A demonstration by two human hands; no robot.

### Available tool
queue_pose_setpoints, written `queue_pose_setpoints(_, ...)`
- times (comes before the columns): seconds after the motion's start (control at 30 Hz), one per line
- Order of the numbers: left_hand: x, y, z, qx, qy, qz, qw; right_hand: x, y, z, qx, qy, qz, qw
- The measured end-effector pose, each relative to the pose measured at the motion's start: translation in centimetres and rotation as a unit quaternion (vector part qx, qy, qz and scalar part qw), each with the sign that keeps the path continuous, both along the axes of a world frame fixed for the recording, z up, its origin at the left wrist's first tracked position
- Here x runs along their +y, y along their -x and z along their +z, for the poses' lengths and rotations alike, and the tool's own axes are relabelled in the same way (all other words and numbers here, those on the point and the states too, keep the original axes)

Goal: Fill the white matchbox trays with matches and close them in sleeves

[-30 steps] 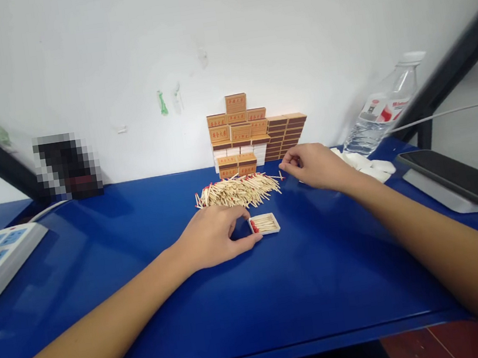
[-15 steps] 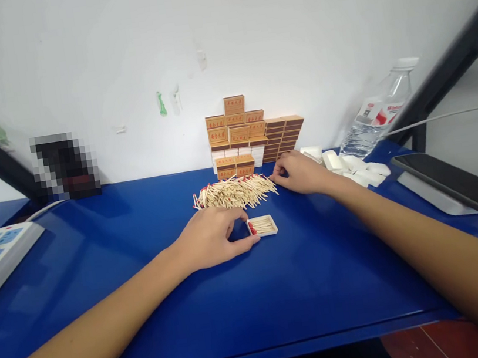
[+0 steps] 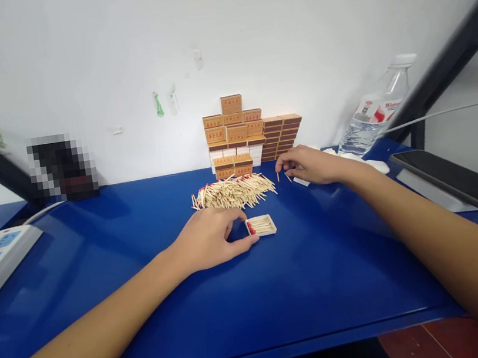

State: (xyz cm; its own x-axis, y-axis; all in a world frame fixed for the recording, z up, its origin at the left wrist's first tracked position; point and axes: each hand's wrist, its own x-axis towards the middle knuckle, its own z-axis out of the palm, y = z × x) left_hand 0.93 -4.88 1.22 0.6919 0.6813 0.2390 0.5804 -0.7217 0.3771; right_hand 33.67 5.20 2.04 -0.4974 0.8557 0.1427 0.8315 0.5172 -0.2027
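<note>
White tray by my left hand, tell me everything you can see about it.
The tray is small, white, shallow and rectangular, with low walls and an open top; it looks like thin card. It sits flat on the blue table, long side running left to right, just on the near side of the match pile. Inside lie matches, red heads at the left end; their number can't be made out. Your left hand touches its left end with thumb and finger.
</note>
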Motion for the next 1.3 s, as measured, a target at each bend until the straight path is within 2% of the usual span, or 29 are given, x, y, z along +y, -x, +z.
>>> queue_pose_setpoints(0.1, 0.0, 0.0, 0.0, 0.001, 0.002, 0.002, 1.000, 0.2, -0.3, -0.1, -0.001, 0.012, 0.003, 1.000)
queue_pose_setpoints(0.4, 0.1, 0.1, 0.0, 0.000, -0.001, 0.000, 1.000, -0.7, 0.2, 0.3, -0.028, -0.003, -0.087, 0.996)
queue_pose_setpoints(0.57, 0.1, 0.1, -0.2, 0.002, -0.002, -0.002, 1.000, -1.0, 0.4, 0.4, -0.021, 0.029, -0.105, 0.994)
queue_pose_setpoints(0.77, 0.0, 0.1, 0.0, 0.003, 0.002, 0.001, 1.000, -1.0, 0.4, 0.3, -0.077, 0.014, -0.128, 0.989)
queue_pose_setpoints(0.9, 0.0, 0.1, 0.0, 0.005, 0.000, 0.000, 1.000, -1.0, 0.3, 0.4, -0.078, 0.020, -0.086, 0.993)
queue_pose_setpoints(1.1, 0.0, 0.1, -0.1, 0.003, -0.003, -0.001, 1.000, -0.2, -0.4, -0.3, -0.005, 0.064, -0.028, 0.998)
queue_pose_setpoints(1.3, 0.0, 0.0, 0.0, 0.004, -0.003, 0.001, 1.000, 0.2, -0.3, -1.0, 0.023, 0.014, 0.001, 1.000)
